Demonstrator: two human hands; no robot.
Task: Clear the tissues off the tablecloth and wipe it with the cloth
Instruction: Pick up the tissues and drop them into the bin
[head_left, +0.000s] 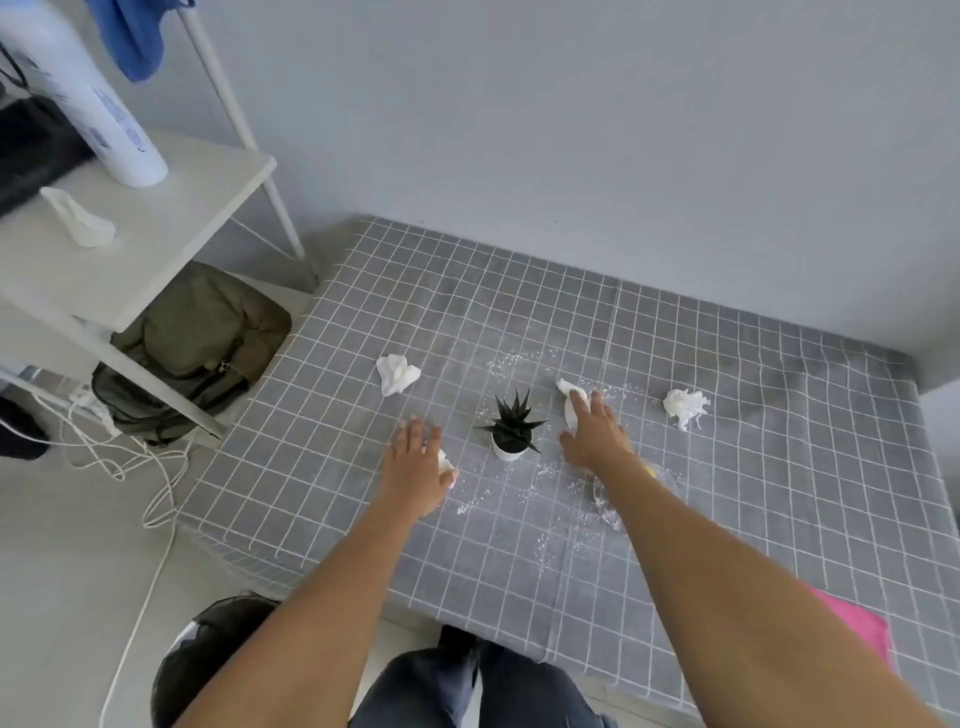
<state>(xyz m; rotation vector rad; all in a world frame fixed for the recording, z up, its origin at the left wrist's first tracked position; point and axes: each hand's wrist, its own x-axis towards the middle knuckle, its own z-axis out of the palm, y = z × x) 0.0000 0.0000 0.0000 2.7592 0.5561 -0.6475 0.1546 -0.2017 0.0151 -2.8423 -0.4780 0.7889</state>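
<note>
My left hand covers a crumpled tissue left of the potted plant, seemingly gripping it. My right hand, fingers straight, touches another tissue right of the plant (its length runs away from me). Two more tissues lie farther out, either side.

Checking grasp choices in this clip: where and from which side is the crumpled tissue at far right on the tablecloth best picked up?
Probably pinch the tissue across its bunched white body, coming straight down. It lies alone on the tablecloth, frayed strands trailing right; those look too loose to grip.
</note>
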